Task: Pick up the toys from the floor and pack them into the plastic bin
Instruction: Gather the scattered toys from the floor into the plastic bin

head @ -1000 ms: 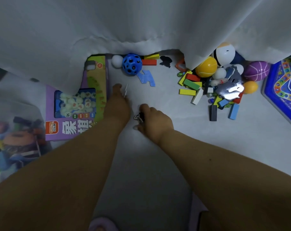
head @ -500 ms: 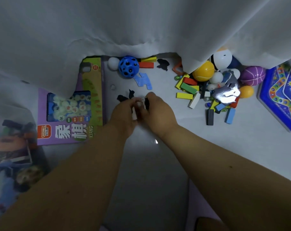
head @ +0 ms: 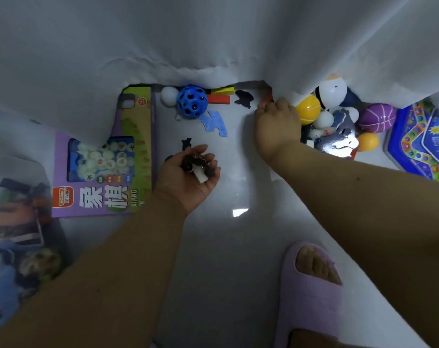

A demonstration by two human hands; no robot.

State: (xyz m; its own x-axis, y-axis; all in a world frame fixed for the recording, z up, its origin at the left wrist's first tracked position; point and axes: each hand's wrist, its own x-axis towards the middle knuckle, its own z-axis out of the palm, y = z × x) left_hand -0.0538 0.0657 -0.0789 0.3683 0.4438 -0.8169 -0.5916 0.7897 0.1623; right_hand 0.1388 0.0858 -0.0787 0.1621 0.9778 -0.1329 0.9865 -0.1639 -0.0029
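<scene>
Left hand (head: 188,174) cupped palm-up, fingers half curled round small black pieces (head: 189,164). Right hand (head: 276,126) on orange piece (head: 264,102) at floor's far edge, under curtain (head: 213,33) hem (grip hidden, cannot tell). Judgement: pinch it clear of the cloth, then load plastic bin (head: 12,177), floor's left edge.

Quick tally, two hands: left hand (head: 188,175), right hand (head: 276,129). One blue holey ball (head: 192,101) at 12 o'clock, one white ball (head: 169,96) at its 9. Two blocks at its 3: yellow block (head: 222,91), red block (head: 219,99). Two black cutouts (head: 243,98), one blue puzzle piece (head: 214,123). One chess box (head: 105,156) at 9. At 2 o'clock: one yellow ball (head: 308,109), one purple ball (head: 376,118), one orange ball (head: 368,141). One white piece (head: 200,175) in the left palm; the dark bits there are too jumbled to count. One lilac slipper (head: 311,295) at 5.
</scene>
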